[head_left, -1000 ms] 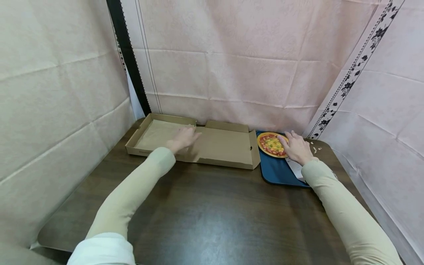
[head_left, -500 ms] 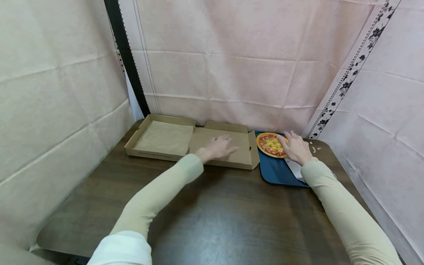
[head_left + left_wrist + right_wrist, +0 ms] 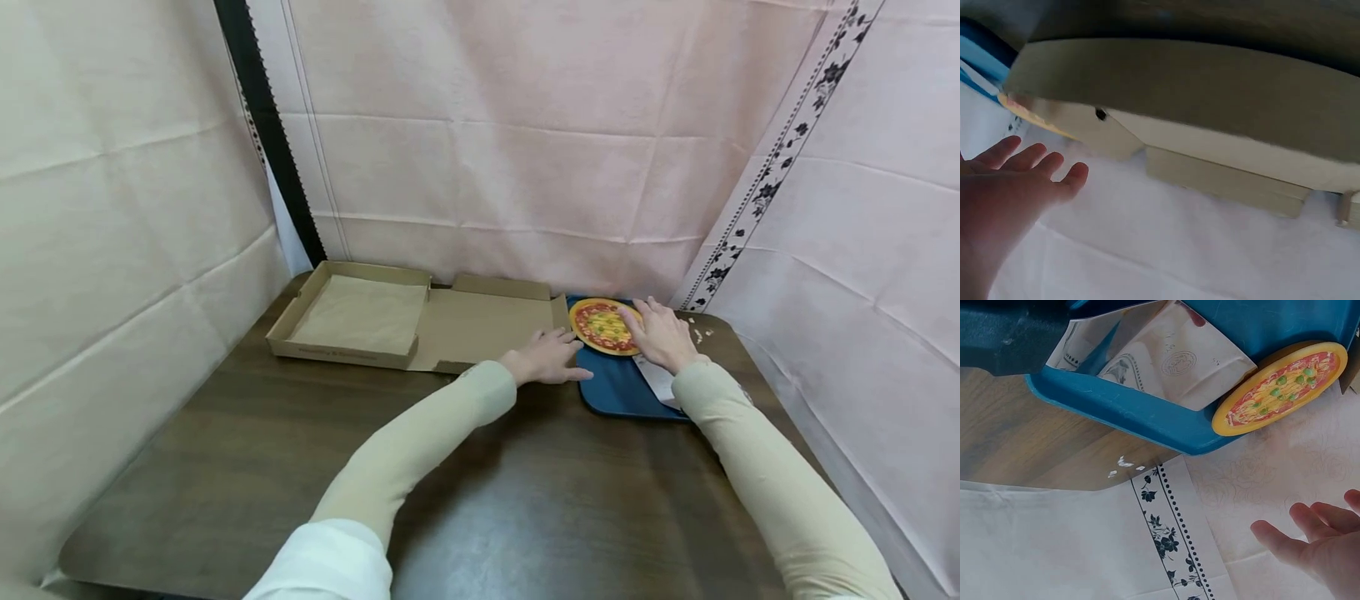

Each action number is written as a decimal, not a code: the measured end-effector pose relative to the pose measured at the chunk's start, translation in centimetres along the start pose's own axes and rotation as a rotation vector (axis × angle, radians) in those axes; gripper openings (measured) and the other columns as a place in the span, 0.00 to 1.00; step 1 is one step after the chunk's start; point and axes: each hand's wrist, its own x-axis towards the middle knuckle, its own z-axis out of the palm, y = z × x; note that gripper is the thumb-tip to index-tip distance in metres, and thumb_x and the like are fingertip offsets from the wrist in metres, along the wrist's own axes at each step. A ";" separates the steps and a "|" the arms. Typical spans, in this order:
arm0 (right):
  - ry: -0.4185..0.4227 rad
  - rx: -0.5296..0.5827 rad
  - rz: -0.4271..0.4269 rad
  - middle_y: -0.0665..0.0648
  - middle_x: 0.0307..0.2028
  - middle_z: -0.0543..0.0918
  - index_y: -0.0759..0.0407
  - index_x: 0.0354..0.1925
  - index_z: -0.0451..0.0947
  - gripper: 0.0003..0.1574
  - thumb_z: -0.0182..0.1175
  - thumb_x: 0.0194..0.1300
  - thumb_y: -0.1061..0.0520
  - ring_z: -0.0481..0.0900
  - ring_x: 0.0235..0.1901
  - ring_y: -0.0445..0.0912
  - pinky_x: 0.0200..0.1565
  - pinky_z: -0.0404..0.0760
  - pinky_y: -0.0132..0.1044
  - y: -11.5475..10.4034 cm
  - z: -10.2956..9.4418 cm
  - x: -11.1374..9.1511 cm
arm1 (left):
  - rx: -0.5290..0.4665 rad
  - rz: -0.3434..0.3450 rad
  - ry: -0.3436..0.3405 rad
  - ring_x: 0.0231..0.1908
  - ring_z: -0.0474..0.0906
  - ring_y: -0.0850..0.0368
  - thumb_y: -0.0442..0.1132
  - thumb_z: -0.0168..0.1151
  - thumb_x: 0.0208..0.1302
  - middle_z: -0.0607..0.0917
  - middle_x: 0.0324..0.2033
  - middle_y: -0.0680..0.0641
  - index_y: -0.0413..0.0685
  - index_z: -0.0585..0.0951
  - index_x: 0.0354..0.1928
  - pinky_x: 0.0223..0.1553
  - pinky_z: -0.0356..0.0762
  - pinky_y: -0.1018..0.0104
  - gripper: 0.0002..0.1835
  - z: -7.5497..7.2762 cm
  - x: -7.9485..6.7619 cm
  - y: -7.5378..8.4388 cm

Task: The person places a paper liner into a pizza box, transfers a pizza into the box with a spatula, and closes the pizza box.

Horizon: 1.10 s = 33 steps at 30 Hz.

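Observation:
A round pizza (image 3: 600,325) with a yellow crust rests at the back of the blue tray (image 3: 611,392). My right hand (image 3: 662,335) hovers by its right edge with fingers spread, holding nothing. Under that hand a shiny flat metal blade (image 3: 1179,359) lies on the tray, stamped with a round mark. My left hand (image 3: 546,358), fingers extended, is over the right front edge of the opened cardboard pizza box (image 3: 480,321), near the tray. In the left wrist view the fingers (image 3: 1047,164) hold nothing.
Brown paper (image 3: 363,312) lines the box's left half. Small white scraps (image 3: 699,333) lie on the dark table (image 3: 480,500) right of the tray. Pale cloth (image 3: 480,167) hangs behind and along both sides. A dark object (image 3: 1013,337) overlaps the tray in the right wrist view.
My left hand has moved right, from the lined half of the pizza box across the lid to the edge nearest the tray. The right hand stays by the pizza.

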 end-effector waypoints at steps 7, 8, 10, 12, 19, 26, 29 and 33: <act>-0.001 -0.007 0.004 0.76 0.72 0.52 0.66 0.72 0.54 0.53 0.25 0.72 0.27 0.50 0.70 0.72 0.63 0.50 0.75 0.0 0.3 0.1 | 0.134 0.010 -0.033 0.76 0.44 0.46 0.75 0.42 0.62 0.59 0.74 0.51 0.60 0.64 0.71 0.74 0.37 0.39 0.42 1.2 1.3 1.4; -0.002 -0.005 0.007 0.76 0.72 0.52 0.66 0.72 0.54 0.52 0.25 0.72 0.27 0.50 0.70 0.71 0.62 0.49 0.75 0.0 0.3 0.0 | 0.156 0.010 -0.039 0.76 0.43 0.46 0.76 0.41 0.61 0.59 0.74 0.51 0.60 0.64 0.71 0.74 0.36 0.39 0.43 1.3 1.4 1.5; 0.001 -0.005 0.013 0.76 0.72 0.52 0.66 0.72 0.54 0.53 0.25 0.71 0.27 0.51 0.70 0.71 0.63 0.49 0.75 0.1 0.4 -0.2 | 0.185 0.000 -0.060 0.76 0.43 0.45 0.79 0.41 0.58 0.59 0.74 0.50 0.61 0.64 0.71 0.73 0.33 0.38 0.45 1.7 1.5 1.7; 0.006 -0.006 0.016 0.76 0.71 0.53 0.67 0.72 0.55 0.52 0.26 0.72 0.28 0.52 0.70 0.71 0.63 0.51 0.74 0.2 0.3 -0.4 | 0.214 -0.009 -0.080 0.76 0.43 0.44 0.80 0.41 0.56 0.59 0.74 0.50 0.62 0.63 0.72 0.73 0.32 0.38 0.47 1.9 1.6 1.7; 0.021 -0.032 0.009 0.77 0.70 0.55 0.69 0.70 0.57 0.48 0.29 0.75 0.32 0.55 0.69 0.72 0.63 0.56 0.72 0.6 0.1 -0.9 | 0.370 -0.027 -0.090 0.76 0.43 0.45 0.85 0.38 0.50 0.61 0.73 0.49 0.64 0.61 0.73 0.73 0.32 0.38 0.52 2.1 1.7 1.5; 0.009 -0.043 0.037 0.77 0.71 0.55 0.69 0.70 0.57 0.56 0.23 0.70 0.25 0.53 0.69 0.72 0.61 0.50 0.77 1.1 -0.3 -1.3 | 0.459 -0.011 -0.085 0.76 0.44 0.46 0.87 0.35 0.48 0.61 0.73 0.50 0.62 0.62 0.73 0.73 0.30 0.38 0.55 1.2 1.4 2.0; 0.010 -0.048 0.044 0.77 0.70 0.55 0.69 0.70 0.57 0.56 0.24 0.70 0.25 0.54 0.69 0.73 0.60 0.50 0.78 1.3 -0.7 -1.4 | 0.476 -0.010 -0.096 0.76 0.45 0.47 0.87 0.33 0.48 0.60 0.74 0.52 0.60 0.60 0.73 0.73 0.29 0.38 0.56 1.1 1.4 2.2; 0.018 -0.065 0.043 0.78 0.70 0.56 0.70 0.70 0.58 0.53 0.26 0.73 0.28 0.55 0.68 0.72 0.60 0.55 0.75 1.8 -1.2 -1.4 | 0.486 -0.013 -0.099 0.76 0.46 0.49 0.87 0.31 0.48 0.60 0.74 0.54 0.59 0.61 0.73 0.73 0.27 0.39 0.57 0.9 1.6 2.3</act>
